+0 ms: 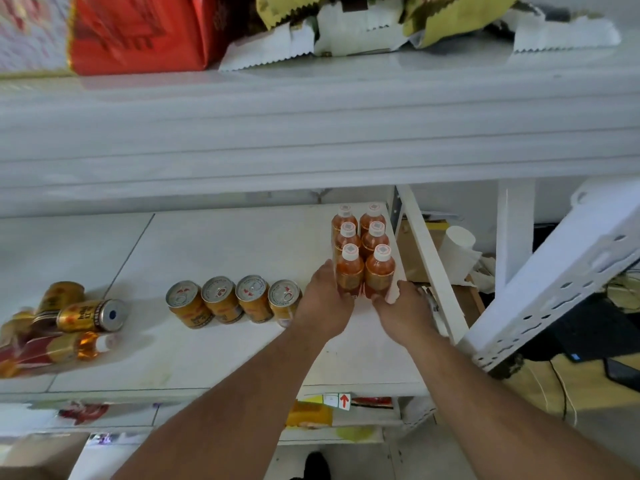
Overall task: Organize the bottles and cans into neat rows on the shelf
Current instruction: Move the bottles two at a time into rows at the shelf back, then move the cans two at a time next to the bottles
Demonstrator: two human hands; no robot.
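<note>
Several orange bottles with white caps stand two abreast at the right end of the white shelf. My left hand presses against the front left bottle. My right hand cups the front right bottle from its right side. Together both hands clasp the front pair. To the left of my hands, a row of gold cans stands upright. At the far left lie a tipped gold can and a lying bottle in a loose heap.
The upper shelf overhangs close above, holding a red bag and crumpled packets. A white diagonal brace borders the bottles on the right. A perforated white post leans further right. Lower shelves hold snack packets.
</note>
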